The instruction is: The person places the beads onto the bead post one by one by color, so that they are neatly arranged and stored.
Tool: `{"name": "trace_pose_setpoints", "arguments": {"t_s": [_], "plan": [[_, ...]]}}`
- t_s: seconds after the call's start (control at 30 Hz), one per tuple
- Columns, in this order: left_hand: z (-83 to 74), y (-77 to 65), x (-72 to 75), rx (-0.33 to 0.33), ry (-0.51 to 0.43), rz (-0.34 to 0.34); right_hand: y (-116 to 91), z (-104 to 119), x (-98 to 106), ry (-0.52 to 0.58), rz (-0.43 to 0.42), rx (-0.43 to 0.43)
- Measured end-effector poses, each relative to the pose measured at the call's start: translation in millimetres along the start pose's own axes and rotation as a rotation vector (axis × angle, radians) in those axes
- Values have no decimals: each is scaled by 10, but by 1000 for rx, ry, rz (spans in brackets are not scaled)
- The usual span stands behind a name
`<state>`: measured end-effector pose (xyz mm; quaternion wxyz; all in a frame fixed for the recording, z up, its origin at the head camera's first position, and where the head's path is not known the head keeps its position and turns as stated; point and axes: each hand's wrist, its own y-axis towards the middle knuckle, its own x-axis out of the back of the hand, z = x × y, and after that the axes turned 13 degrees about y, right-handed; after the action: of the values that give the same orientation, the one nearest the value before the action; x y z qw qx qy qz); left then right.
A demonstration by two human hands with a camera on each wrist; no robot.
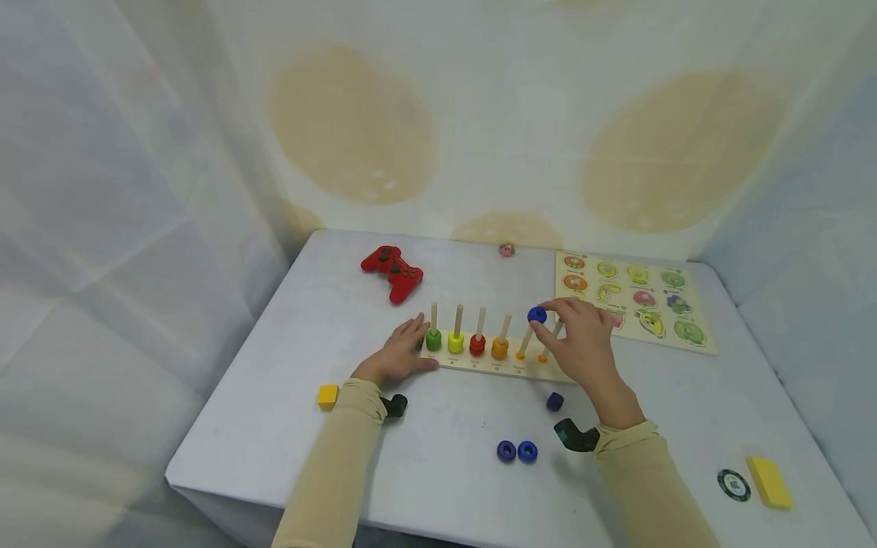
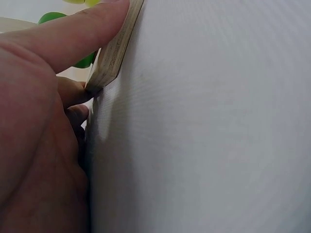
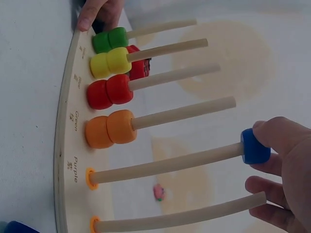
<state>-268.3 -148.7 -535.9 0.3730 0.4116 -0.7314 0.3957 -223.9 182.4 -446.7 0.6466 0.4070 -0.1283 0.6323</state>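
A wooden peg board bears a row of upright pegs, with green, yellow, red and orange beads stacked in pairs on the four left ones. My right hand pinches a blue bead between thumb and finger at the tip of the fifth peg, beside the printed word "Purple". The last peg carries no bead. My left hand holds the board's left end, thumb along the front edge and fingers at the far side; in the left wrist view the thumb touches the board's edge.
Nearer me lie a dark blue bead, a purple bead and another blue bead. Around them are a red game controller, a fruit puzzle board, yellow blocks and a round chip.
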Motion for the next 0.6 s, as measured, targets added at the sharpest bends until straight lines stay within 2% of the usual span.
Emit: {"name": "trace_pose_setpoints", "arguments": {"t_s": [0.23, 0.6], "plan": [[13, 15, -17, 6, 0, 1, -7, -3, 3, 8, 10, 0], [45, 30, -15, -1, -5, 7, -73, -103, 46, 71, -45, 5]]}}
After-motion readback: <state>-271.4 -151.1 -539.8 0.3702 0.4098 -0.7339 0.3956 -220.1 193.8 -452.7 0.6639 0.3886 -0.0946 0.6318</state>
